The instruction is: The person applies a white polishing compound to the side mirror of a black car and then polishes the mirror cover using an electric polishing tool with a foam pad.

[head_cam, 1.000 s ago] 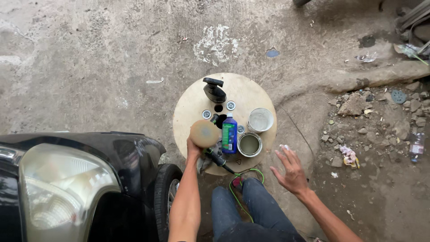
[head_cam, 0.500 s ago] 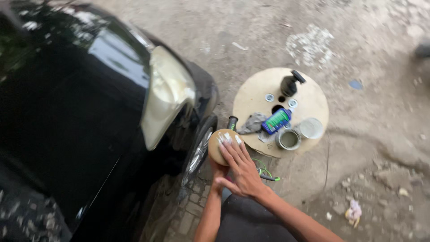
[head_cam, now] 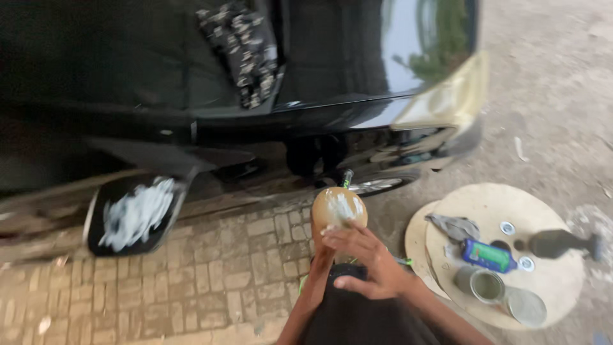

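polishing pad held beside the black car

while your right hand (head_cam: pixel 370 265) lies across the lower edge of the round tan polishing pad (head_cam: pixel 338 209), fingers curled onto it, your left hand is hidden behind it, so you cannot tell its grip. the pad sits above the brick paving (head_cam: pixel 211 281), just before the car (head_cam: pixel 255 96). on the wooden spool top (head_cam: pixel 562 281), a grey rag (head_cam: pixel 454 226) lies at its left edge, with a blue tube (head_cam: pixel 488 254) and an open tin (head_cam: pixel 486 285) near it.
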